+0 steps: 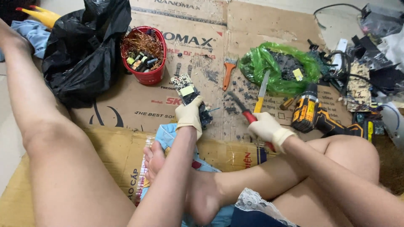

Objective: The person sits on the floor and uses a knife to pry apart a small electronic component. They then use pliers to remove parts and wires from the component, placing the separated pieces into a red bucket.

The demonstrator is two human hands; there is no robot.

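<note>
My left hand (190,116), in a pale glove, grips a circuit board (186,89) that stands on edge on the cardboard. My right hand (266,127), also gloved, is closed around a red-handled tool (243,108) whose dark tip points toward the board. Small dark bits lie scattered on the cardboard (126,101) between the two hands. I sit on the floor with my bare legs and a foot (156,157) just below the hands.
A red bucket (148,77) holds copper wire and small parts. A black plastic bag (80,50) lies at left. A knife (261,90), an orange scraper (228,71), a green bag of parts (280,67) and a yellow-black drill (311,111) lie at right.
</note>
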